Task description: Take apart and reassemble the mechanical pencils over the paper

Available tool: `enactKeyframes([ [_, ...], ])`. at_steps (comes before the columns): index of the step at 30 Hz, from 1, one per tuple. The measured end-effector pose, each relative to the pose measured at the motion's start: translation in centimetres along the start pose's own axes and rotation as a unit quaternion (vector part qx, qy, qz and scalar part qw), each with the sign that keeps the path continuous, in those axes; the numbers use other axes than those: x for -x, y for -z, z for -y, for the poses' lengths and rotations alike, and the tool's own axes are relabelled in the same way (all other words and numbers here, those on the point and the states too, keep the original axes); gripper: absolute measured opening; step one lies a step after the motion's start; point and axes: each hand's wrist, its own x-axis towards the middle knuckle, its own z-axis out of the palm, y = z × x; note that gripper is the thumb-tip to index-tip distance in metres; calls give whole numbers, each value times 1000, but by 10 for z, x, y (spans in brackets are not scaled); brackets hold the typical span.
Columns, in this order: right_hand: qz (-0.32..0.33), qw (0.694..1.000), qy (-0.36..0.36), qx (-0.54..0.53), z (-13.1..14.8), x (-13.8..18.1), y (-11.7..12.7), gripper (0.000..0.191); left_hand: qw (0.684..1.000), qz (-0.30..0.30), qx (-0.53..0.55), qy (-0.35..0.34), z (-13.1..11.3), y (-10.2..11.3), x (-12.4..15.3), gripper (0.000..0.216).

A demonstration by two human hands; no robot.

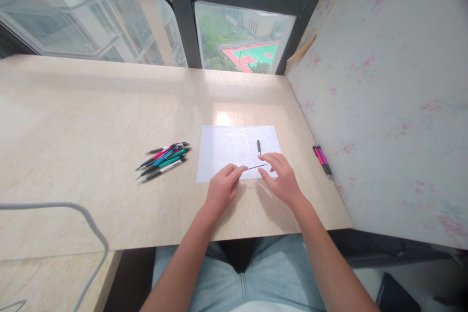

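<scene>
Over a white sheet of paper (pixel 226 148), my left hand (pixel 224 187) pinches one end of a thin dark rod (pixel 256 166) that resembles a pen's inner tube. The rod points right, and its far end lies between the spread thumb and fingers of my right hand (pixel 280 178), which is open and does not appear to grip it. Just beyond the right fingertips, a short black pen part (pixel 259 147) with a pale end lies on the paper. Its near end is close to my right index finger.
Several pens (pixel 163 161) in black, pink, blue, green and white lie piled left of the paper. Two pink and black pens (pixel 322 161) rest against the papered wall (pixel 383 107) on the right. A grey cable (pixel 87 219) loops over the table (pixel 91 156) at lower left. Windows stand behind.
</scene>
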Motion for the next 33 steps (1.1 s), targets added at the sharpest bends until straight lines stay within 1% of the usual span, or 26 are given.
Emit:
enactKeyframes([
  [2,18,997,47,58,1,1,5,18,999,10,-25,-21,1,-1,0,42],
  [4,34,991,74,107,1,3,8,18,998,15,-55,-34,1,-2,-1,41],
  [9,75,971,95,208,4,5,16,23,991,39,-116,-54,-2,-1,-3,45],
  [13,89,965,91,231,5,4,24,23,993,39,-108,-29,-4,1,-2,47],
  [16,63,975,47,207,-1,6,29,21,998,17,-63,18,-3,2,-1,48],
  [19,13,984,-47,170,-7,6,26,18,997,-31,-18,69,-2,3,-1,40],
  [21,-6,981,-118,151,-8,1,17,15,993,-67,3,94,-2,3,-2,35],
  [24,-3,970,-193,148,-4,-16,-2,15,989,-93,26,108,-3,5,-3,33],
  [28,2,947,-242,210,3,-46,-27,17,987,-102,45,115,-3,6,-4,32],
  [30,21,934,-258,247,5,-58,-36,18,986,-109,50,118,-2,6,-4,32],
  [33,58,920,-263,286,5,-67,-44,17,984,-117,53,122,0,5,-3,32],
])
